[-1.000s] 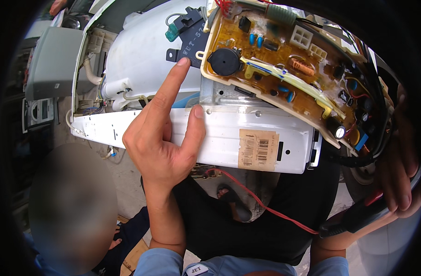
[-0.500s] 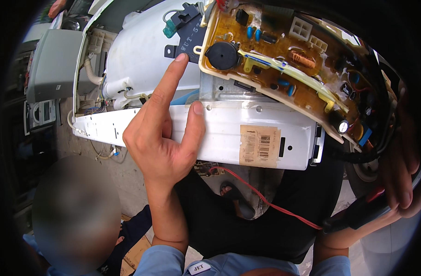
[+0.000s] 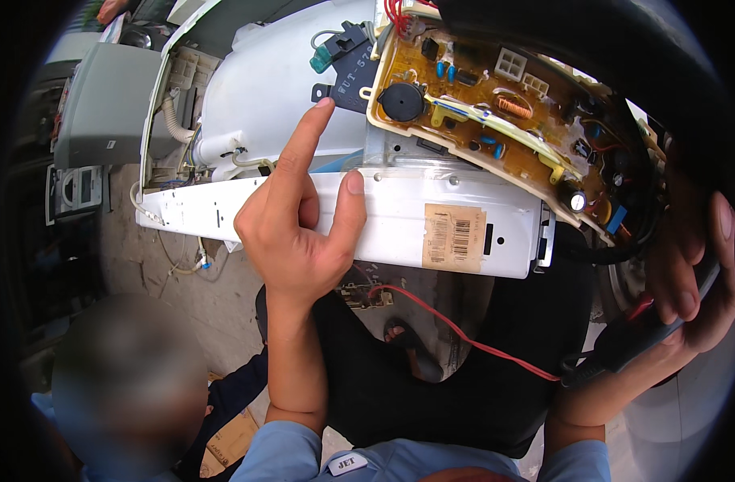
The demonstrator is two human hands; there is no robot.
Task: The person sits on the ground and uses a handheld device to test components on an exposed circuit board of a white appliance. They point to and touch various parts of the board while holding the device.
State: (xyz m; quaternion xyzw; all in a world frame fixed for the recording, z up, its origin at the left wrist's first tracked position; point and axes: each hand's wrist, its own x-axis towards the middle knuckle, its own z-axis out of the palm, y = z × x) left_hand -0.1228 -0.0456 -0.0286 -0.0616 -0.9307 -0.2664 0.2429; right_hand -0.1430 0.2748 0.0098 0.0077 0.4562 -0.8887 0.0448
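My left hand (image 3: 299, 233) has its index finger extended, the tip at the tab of a dark module (image 3: 353, 74) with a green component. Its thumb is apart, over a long white metal panel (image 3: 399, 205) with a paper label. Right of the module lies an amber circuit board (image 3: 480, 120) in a cream tray, with a black round part and wires. At the right edge my right hand (image 3: 689, 297) grips a dark hand tool (image 3: 612, 349) with a red part; a red wire runs from it to a small part below the panel.
Behind the panel is a white plastic tub (image 3: 255, 72). At the left are a grey housing (image 3: 106, 96) and a cream hose (image 3: 174, 120). A co-worker (image 3: 130, 377) is at the lower left, beside cardboard (image 3: 227, 442). My legs and a sandalled foot (image 3: 403, 337) show below.
The right hand and dark tool have risen. The panel appears slightly higher in view. The left hand keeps its pointing shape near the module. A dark shape now covers more of the top right.
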